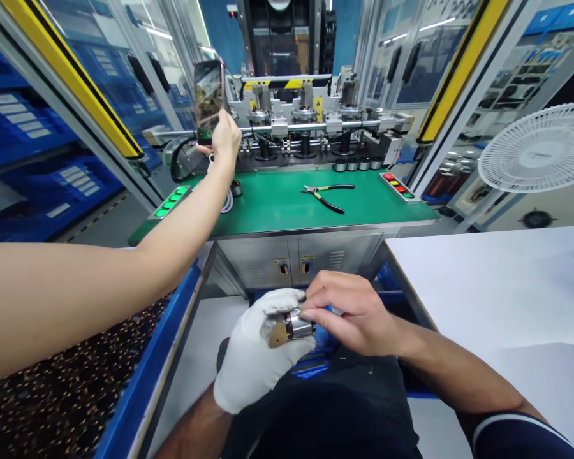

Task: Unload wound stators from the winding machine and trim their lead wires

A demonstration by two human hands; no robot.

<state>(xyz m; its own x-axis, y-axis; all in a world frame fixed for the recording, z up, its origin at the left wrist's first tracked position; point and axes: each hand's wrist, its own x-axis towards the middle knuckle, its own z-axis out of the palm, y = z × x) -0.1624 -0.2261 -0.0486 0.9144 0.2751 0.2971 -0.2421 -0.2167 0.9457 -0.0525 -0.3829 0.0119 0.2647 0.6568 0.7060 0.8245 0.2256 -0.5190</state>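
Note:
My left hand [258,347], in a white glove, is closed around a small metal motor part [294,328] held over my lap. My bare right hand [351,315] pinches the same part from the right with its fingertips. A co-worker's bare arm reaches in from the left, and that person's hand [224,137] holds a phone [208,99] up in front of the machine.
A green work surface [287,204] carries a pair of pliers [328,194]. Behind it stands a winding machine [306,115] with several spindles. Green buttons [169,203] sit left, coloured buttons [397,185] right. A white table [497,280] and fan [540,150] are right; a blue tray [138,395] of parts is left.

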